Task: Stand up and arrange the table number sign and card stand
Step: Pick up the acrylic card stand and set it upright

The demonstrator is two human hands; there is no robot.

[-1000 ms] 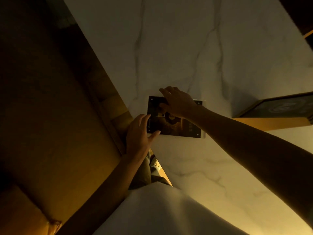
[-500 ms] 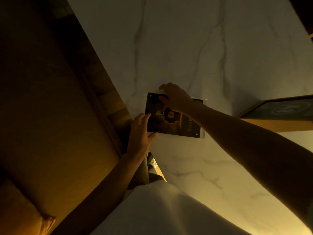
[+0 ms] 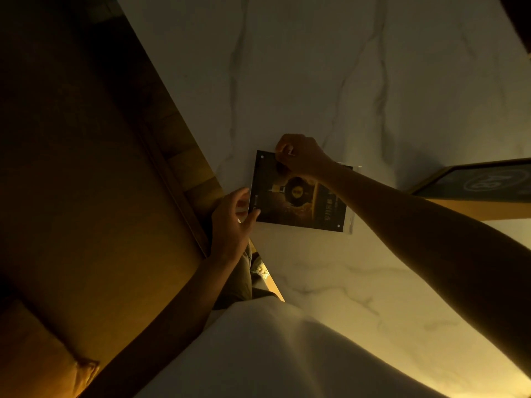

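On marble table [image 3: 316, 81], both hands gripping card stand [image 3: 298, 208]

card stand [image 3: 298, 196] print blurred, nothing legible

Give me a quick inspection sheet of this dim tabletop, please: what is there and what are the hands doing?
Surface: white marble-veined tabletop, dimly lit.
Job's things: dark printed card in a clear acrylic stand, near the table's edge; gold-framed dark number sign at right, partly out of view.
Clutter: nothing seen.
Hands: left hand pinches the card's left edge; right hand grips its far edge.
Cables: nothing seen.
Surroundings: brown wooden bench beside the table.
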